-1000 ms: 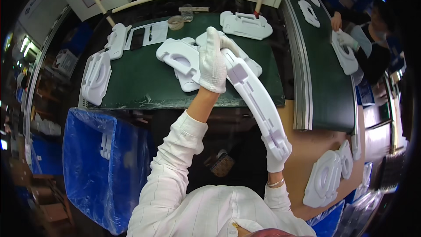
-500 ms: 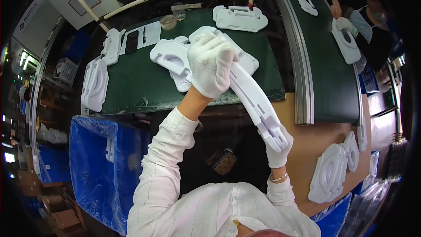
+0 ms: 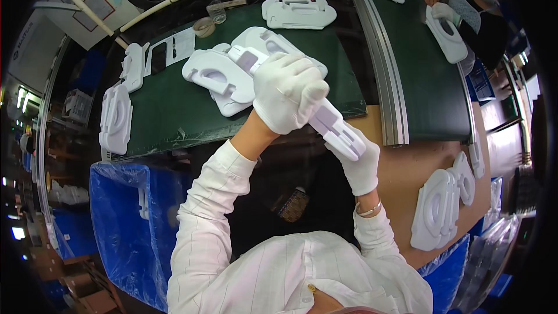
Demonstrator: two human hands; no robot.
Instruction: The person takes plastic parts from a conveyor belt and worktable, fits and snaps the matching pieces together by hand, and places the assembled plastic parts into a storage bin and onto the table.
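I hold a long white moulded plastic part (image 3: pixel 332 124) in front of me, slanting from upper left to lower right. My left hand (image 3: pixel 288 93), in a white knit glove, is closed over its middle in a fist. My right hand (image 3: pixel 361 166), also gloved, holds the lower end from beneath; its fingers are partly hidden. Just beyond my left hand, several flat white plastic parts (image 3: pixel 216 74) with oval openings lie overlapping on the green table (image 3: pixel 163 113). The far end of the held part reaches over that pile.
More white parts stand at the table's left edge (image 3: pixel 115 119), far edge (image 3: pixel 299 13) and on a brown board (image 3: pixel 436 209) at right. A blue bag-lined bin (image 3: pixel 122 221) is lower left. A co-worker's gloved hand (image 3: pixel 446 14) holds a part by the green conveyor (image 3: pixel 430 99).
My left hand has slid along the part from its upper end toward the middle, baring that end. The right hand has risen slightly. The whole view has shifted a little.
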